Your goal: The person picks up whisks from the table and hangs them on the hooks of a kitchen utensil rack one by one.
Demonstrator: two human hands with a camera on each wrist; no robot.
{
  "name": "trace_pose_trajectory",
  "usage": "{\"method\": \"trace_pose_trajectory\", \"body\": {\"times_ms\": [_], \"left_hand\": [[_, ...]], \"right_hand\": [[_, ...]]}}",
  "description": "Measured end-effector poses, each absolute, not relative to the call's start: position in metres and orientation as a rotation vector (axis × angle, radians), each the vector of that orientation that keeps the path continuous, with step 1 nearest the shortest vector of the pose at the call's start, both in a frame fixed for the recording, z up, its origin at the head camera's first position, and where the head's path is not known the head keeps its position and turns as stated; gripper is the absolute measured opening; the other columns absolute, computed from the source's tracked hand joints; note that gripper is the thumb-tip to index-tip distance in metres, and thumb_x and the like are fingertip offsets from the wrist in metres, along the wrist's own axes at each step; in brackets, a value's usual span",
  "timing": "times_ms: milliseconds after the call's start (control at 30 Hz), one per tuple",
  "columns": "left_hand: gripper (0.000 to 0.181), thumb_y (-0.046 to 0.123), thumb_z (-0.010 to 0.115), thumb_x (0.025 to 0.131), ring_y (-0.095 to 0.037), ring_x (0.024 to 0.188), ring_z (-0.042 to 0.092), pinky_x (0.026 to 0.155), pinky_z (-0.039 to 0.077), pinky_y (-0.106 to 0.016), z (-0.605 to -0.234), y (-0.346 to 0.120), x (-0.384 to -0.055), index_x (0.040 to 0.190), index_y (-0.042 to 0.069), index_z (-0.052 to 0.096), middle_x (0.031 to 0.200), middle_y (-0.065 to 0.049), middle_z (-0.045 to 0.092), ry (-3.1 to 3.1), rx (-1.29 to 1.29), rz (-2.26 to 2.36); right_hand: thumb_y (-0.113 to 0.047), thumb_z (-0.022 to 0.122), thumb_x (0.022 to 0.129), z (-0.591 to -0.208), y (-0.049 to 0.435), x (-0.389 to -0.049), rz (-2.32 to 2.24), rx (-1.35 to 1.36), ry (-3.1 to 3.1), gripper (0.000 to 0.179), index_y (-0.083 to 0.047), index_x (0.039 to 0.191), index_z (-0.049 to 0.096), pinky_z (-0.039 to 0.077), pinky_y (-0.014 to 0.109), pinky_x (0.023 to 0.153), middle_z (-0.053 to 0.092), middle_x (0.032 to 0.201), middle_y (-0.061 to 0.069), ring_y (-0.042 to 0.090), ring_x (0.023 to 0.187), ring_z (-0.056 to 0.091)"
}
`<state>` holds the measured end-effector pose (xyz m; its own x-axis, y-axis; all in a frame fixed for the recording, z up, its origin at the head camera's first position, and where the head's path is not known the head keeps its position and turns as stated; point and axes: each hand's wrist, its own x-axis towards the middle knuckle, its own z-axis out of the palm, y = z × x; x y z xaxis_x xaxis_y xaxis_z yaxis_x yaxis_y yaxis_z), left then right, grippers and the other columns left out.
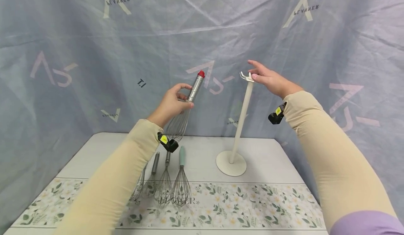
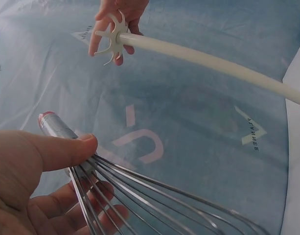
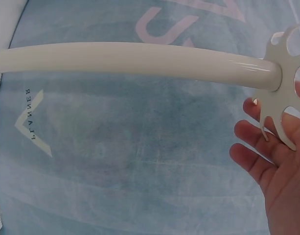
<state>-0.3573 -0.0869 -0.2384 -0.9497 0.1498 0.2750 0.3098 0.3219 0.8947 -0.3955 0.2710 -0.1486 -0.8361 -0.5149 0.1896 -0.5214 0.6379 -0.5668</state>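
Observation:
In the head view my left hand (image 1: 172, 103) holds a wire whisk (image 1: 196, 86) tilted above the table, its red-capped silver handle up and its wire loops down. The left wrist view has the thumb (image 2: 79, 151) across the whisk's neck, with the fingers behind. My right hand (image 1: 273, 82) is at the top of a tall cream utensil stand (image 1: 242, 119), gripping its ring of curved hooks (image 3: 279, 105). Fingers reach behind the hooks, and the index finger extends upward. The stand rises from a round base (image 1: 224, 166) and leans slightly right in the head view.
Several more whisks lie on the white table (image 1: 262, 158) at the left, among them one with a mint-green handle (image 1: 182, 156). My left forearm overlaps part of them. A floral strip (image 1: 252, 207) crosses the table front. Grey-blue cloth (image 1: 202, 35) hangs behind.

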Motion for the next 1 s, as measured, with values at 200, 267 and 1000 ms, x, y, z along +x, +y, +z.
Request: {"method": "trace_pose_trajectory", "body": {"times_ms": [200, 267, 1000], "left_hand": [[0.058, 0.004, 0.077, 0.09, -0.027, 0.083, 0.059, 0.069, 0.048, -0.043, -0.237, -0.075, -0.364, 0.138, 0.027, 0.054, 0.111, -0.014, 0.06, -2.418, -0.464, -1.719], [0.058, 0.004, 0.077, 0.09, -0.027, 0.084, 0.06, 0.069, 0.049, -0.044, -0.237, -0.071, -0.366, 0.138, 0.027, 0.054, 0.111, -0.014, 0.061, -2.416, -0.471, -1.712], [0.058, 0.003, 0.077, 0.087, -0.024, 0.077, 0.057, 0.065, 0.048, -0.037, -0.21, -0.037, -0.379, 0.132, 0.032, 0.057, 0.098, -0.002, 0.061, -2.504, -0.592, -1.248]], "right_hand": [[-0.03, 0.039, 0.11, -0.153, 0.27, -0.397, 0.973, 0.867, -2.833, 0.067, -0.018, 0.165, 0.003, 0.015, 0.061, 0.119, 0.021, 0.164, 0.022, 0.041, 0.15, 0.021], [-0.032, 0.039, 0.109, -0.154, 0.27, -0.397, 0.954, 0.859, -2.838, 0.067, -0.018, 0.165, 0.004, 0.016, 0.061, 0.118, 0.022, 0.164, 0.021, 0.041, 0.15, 0.022], [-0.034, 0.039, 0.108, -0.162, 0.26, -0.401, 0.912, 0.859, -2.793, 0.064, -0.018, 0.164, 0.013, 0.019, 0.062, 0.117, 0.027, 0.163, 0.02, 0.04, 0.149, 0.027]]}}
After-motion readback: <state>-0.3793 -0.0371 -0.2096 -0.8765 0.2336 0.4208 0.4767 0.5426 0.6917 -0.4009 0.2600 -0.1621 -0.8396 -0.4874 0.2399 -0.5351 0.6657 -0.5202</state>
